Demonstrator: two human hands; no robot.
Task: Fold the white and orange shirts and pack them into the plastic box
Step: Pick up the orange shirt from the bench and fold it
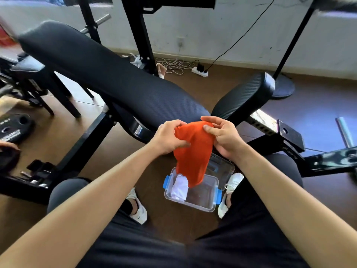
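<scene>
The orange shirt (194,153) hangs bunched in the air, and both hands pinch its top edge. My left hand (169,137) grips its left side, my right hand (225,138) its right side. The shirt's lower end dangles into the clear plastic box (204,202) with blue clips, which stands on the floor between my feet. The white shirt (180,187) lies rolled up inside the box at its left end. The clear lid (222,165) lies behind the box.
A black padded weight bench (108,74) and its seat pad (245,97) stand right behind my hands. Black steel frame legs run left and right. A weight plate (13,128) lies at the left; a power strip (200,71) with cables lies by the far wall.
</scene>
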